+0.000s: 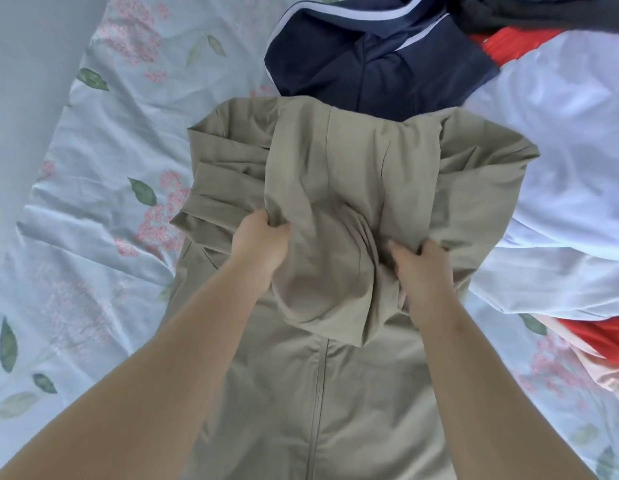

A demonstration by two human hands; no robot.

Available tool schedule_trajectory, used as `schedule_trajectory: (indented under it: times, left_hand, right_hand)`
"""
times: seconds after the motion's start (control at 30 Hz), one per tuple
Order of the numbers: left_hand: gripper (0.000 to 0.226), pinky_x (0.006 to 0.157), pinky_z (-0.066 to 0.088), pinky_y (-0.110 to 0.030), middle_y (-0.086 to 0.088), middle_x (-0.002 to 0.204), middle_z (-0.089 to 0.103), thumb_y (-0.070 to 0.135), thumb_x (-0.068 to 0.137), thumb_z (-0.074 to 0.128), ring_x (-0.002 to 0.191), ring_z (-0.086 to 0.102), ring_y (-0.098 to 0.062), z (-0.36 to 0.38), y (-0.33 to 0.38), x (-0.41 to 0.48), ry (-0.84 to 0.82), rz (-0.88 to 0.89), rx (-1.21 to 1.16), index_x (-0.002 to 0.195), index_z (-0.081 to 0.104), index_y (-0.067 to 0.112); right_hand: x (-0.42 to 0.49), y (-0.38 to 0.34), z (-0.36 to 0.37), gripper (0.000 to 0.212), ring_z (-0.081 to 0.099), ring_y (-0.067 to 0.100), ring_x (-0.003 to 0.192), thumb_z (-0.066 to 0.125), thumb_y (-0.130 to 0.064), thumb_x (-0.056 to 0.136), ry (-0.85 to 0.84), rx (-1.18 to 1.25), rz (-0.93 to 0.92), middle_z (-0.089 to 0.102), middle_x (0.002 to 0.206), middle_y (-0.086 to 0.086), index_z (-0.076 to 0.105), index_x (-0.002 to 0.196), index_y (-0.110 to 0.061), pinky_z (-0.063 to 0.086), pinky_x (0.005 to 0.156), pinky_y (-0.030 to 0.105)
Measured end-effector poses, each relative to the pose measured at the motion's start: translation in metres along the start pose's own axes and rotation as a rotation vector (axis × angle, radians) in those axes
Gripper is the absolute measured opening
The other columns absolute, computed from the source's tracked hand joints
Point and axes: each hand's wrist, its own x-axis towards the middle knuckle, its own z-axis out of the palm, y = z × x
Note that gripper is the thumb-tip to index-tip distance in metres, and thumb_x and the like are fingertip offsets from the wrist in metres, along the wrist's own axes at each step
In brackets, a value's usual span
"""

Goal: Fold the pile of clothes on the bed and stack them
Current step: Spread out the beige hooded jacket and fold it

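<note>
A khaki zip-front jacket (335, 393) lies lengthwise on the bed, zipper up, its sleeves folded in across the chest. Its hood or upper flap is bunched over the middle. My left hand (258, 242) grips the left edge of that flap. My right hand (422, 268) grips its right edge, fingers curled into the cloth. A navy garment with white stripes (377, 64) lies just beyond the jacket's top. To the right sit a white garment (560, 168) and a red one (599, 337), part of the unfolded pile.
The bedsheet (93, 202) is pale blue with pink flowers and green leaves, wrinkled on the left. A black garment (543, 12) lies at the top right corner. A plain grey surface (24, 64) borders the sheet's upper left.
</note>
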Motion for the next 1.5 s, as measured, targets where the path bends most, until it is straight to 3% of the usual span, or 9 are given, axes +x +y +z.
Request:
schedule_trajectory:
  times: [0.17, 0.3, 0.5, 0.7, 0.9, 1.0, 1.1, 1.23, 1.5]
  left_hand:
    - [0.017, 0.081, 0.058, -0.033, -0.006, 0.096, 0.071, 0.009, 0.092, 0.048, 0.09, 0.069, -0.014, -0.043, 0.004, -0.001, -0.423, -0.097, -1.115, 0.098, 0.063, 0.007]
    - [0.014, 0.059, 0.049, -0.022, -0.001, 0.082, 0.058, 0.015, 0.095, 0.048, 0.07, 0.055, -0.011, -0.035, -0.031, -0.002, -0.126, -0.211, -0.393, 0.084, 0.054, 0.021]
    - [0.059, 0.09, 0.052, -0.044, -0.002, 0.113, 0.064, 0.033, 0.074, 0.078, 0.102, 0.062, -0.023, -0.008, -0.028, -0.012, -0.113, -0.198, -0.218, 0.124, 0.052, 0.014]
    - [0.036, 0.071, 0.059, -0.033, -0.011, 0.1, 0.072, -0.016, 0.079, 0.052, 0.09, 0.07, -0.022, -0.023, -0.025, -0.005, -0.358, -0.078, -0.844, 0.104, 0.063, 0.008]
    - [0.062, 0.096, 0.037, -0.036, -0.008, 0.138, 0.045, 0.021, 0.081, 0.065, 0.126, 0.043, -0.026, -0.018, -0.074, -0.03, 0.293, 0.332, 0.29, 0.135, 0.036, 0.02]
    - [0.057, 0.106, 0.031, -0.046, -0.012, 0.145, 0.041, 0.035, 0.085, 0.053, 0.135, 0.036, -0.035, 0.003, -0.097, -0.057, 0.239, 0.917, 0.693, 0.14, 0.038, 0.026]
    - [0.053, 0.112, 0.019, -0.057, -0.005, 0.154, 0.029, 0.038, 0.092, 0.049, 0.144, 0.017, -0.036, 0.013, -0.118, -0.06, -0.035, 0.906, 1.138, 0.144, 0.037, 0.032]
    - [0.054, 0.111, 0.019, -0.056, -0.007, 0.153, 0.031, 0.036, 0.091, 0.055, 0.144, 0.019, -0.035, 0.006, -0.128, -0.062, -0.051, 0.877, 1.159, 0.142, 0.042, 0.027]
    - [0.059, 0.095, 0.043, -0.059, -0.015, 0.136, 0.053, 0.026, 0.071, 0.08, 0.126, 0.049, -0.04, -0.024, -0.201, -0.133, -0.097, 0.934, 1.147, 0.127, 0.061, 0.018]
  right_hand:
    - [-0.006, -0.003, -0.034, 0.053, 0.058, 0.02, 0.119, 0.051, -0.021, 0.09, -0.347, 1.18, 0.039, 0.059, 0.131, 0.005, 0.041, 0.142, -0.016, 0.045, 0.099, 0.04]
    - [-0.01, 0.015, -0.02, 0.044, 0.057, 0.026, 0.118, 0.052, -0.013, 0.091, -0.191, 0.89, 0.303, 0.058, 0.132, 0.007, 0.049, 0.135, -0.014, 0.046, 0.096, 0.046]
    - [-0.012, 0.015, 0.003, 0.036, 0.066, 0.023, 0.096, 0.071, -0.01, 0.08, -0.176, 0.595, 0.376, 0.069, 0.112, 0.008, 0.062, 0.116, -0.008, 0.052, 0.09, 0.041]
    - [-0.003, 0.011, -0.018, 0.03, 0.069, 0.023, 0.091, 0.05, 0.001, 0.084, -0.3, 0.933, 0.263, 0.071, 0.105, 0.007, 0.069, 0.103, -0.013, 0.055, 0.079, 0.047]
    - [-0.025, 0.055, -0.015, 0.031, 0.055, 0.026, 0.09, 0.058, -0.011, 0.078, 0.057, -0.072, 0.005, 0.057, 0.096, 0.002, 0.049, 0.107, -0.015, 0.045, 0.072, 0.034]
    - [-0.054, 0.073, -0.006, 0.058, 0.043, 0.027, 0.116, 0.066, -0.011, 0.075, 0.173, -0.298, -0.307, 0.05, 0.13, 0.009, 0.046, 0.129, -0.017, 0.04, 0.091, 0.041]
    - [-0.071, 0.094, 0.001, 0.068, 0.028, 0.03, 0.135, 0.065, -0.02, 0.081, 0.102, -0.742, -0.54, 0.025, 0.154, 0.007, 0.037, 0.143, -0.027, 0.03, 0.104, 0.048]
    - [-0.066, 0.123, -0.004, 0.057, 0.002, 0.023, 0.146, 0.044, -0.033, 0.094, -0.097, -1.057, -0.478, 0.001, 0.16, -0.003, 0.023, 0.147, -0.035, 0.01, 0.115, 0.042]
    - [-0.138, 0.179, -0.031, 0.058, 0.016, 0.023, 0.142, 0.051, -0.027, 0.09, -0.148, -0.969, -0.472, 0.018, 0.157, 0.0, 0.03, 0.145, -0.031, 0.019, 0.111, 0.04]
